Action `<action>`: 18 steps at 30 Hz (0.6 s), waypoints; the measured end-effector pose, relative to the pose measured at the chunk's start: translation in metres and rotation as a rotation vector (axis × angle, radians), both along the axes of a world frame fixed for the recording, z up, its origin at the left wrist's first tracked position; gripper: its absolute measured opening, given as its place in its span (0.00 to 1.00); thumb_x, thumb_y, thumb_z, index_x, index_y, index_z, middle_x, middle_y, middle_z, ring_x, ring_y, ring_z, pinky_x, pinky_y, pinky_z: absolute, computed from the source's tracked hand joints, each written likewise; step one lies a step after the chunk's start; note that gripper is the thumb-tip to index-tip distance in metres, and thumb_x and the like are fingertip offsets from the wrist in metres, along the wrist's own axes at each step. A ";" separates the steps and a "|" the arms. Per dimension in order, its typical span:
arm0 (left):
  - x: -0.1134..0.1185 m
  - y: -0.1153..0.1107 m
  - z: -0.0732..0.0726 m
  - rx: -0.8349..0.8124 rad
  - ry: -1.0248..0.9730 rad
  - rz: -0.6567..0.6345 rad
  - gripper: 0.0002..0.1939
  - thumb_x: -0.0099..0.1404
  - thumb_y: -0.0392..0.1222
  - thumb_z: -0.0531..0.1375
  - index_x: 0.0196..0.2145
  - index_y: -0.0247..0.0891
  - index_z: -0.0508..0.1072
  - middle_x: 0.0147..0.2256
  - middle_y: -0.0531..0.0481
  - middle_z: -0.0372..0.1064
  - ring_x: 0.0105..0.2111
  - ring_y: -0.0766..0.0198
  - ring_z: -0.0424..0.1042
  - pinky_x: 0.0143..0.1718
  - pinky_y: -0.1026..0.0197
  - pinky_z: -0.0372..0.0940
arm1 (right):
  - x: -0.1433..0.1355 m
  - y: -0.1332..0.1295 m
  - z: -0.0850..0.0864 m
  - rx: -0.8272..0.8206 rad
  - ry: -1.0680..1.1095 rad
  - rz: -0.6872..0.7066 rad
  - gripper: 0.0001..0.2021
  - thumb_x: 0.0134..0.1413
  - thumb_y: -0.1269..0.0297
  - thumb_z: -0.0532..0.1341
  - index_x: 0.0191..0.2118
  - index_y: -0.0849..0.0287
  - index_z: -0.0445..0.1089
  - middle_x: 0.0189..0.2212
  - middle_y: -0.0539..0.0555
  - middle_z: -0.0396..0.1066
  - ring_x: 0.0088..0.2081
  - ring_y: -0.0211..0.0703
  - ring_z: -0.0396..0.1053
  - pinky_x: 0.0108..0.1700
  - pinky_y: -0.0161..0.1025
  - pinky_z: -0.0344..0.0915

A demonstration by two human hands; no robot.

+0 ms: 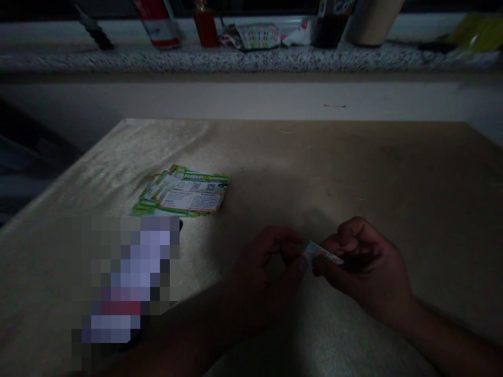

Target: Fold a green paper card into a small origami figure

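Note:
A small folded piece of printed paper (332,257) is held above the table, pale with faint coloured print. My right hand (369,272) pinches it between thumb and fingers, the other fingers curled. On its left end, my left hand (267,267) has thumb and fingertips closed at the paper's edge. The dim light hides the exact contact there. Left of my hands, a fanned stack of green and white printed leaflets (188,196) lies on the table.
The table (412,173) has a pale, slightly wrinkled cover. A pixelated, phone-like object (137,272) lies near my left forearm. Along the speckled ledge (236,61) behind stand a red and white can (159,26), a red bottle (206,29), a crumpled packet (259,36) and a dark bottle (332,23).

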State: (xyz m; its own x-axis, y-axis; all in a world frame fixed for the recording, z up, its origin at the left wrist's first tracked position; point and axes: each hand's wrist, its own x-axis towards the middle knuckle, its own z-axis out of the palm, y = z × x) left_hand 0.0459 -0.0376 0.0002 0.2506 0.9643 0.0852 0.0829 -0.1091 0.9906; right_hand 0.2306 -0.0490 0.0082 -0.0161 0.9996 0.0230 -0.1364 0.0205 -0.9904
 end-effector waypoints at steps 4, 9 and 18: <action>0.000 0.004 0.002 -0.056 0.004 -0.035 0.10 0.63 0.38 0.65 0.43 0.40 0.77 0.30 0.52 0.74 0.31 0.65 0.73 0.34 0.65 0.68 | -0.002 -0.001 0.001 0.024 -0.042 -0.004 0.18 0.49 0.74 0.69 0.30 0.53 0.57 0.21 0.44 0.71 0.19 0.33 0.68 0.21 0.29 0.62; 0.002 0.010 0.007 -0.071 0.025 -0.069 0.06 0.63 0.39 0.64 0.28 0.38 0.77 0.24 0.53 0.71 0.25 0.67 0.68 0.28 0.66 0.63 | -0.003 -0.001 -0.002 0.098 -0.134 -0.023 0.17 0.47 0.75 0.69 0.31 0.53 0.59 0.22 0.42 0.67 0.20 0.33 0.67 0.22 0.30 0.62; 0.000 0.009 0.001 -0.139 0.026 -0.028 0.09 0.64 0.42 0.64 0.28 0.36 0.75 0.24 0.53 0.68 0.26 0.68 0.64 0.28 0.65 0.60 | -0.002 0.000 -0.004 0.082 -0.153 -0.009 0.19 0.49 0.74 0.68 0.30 0.52 0.54 0.22 0.43 0.64 0.21 0.33 0.61 0.22 0.31 0.58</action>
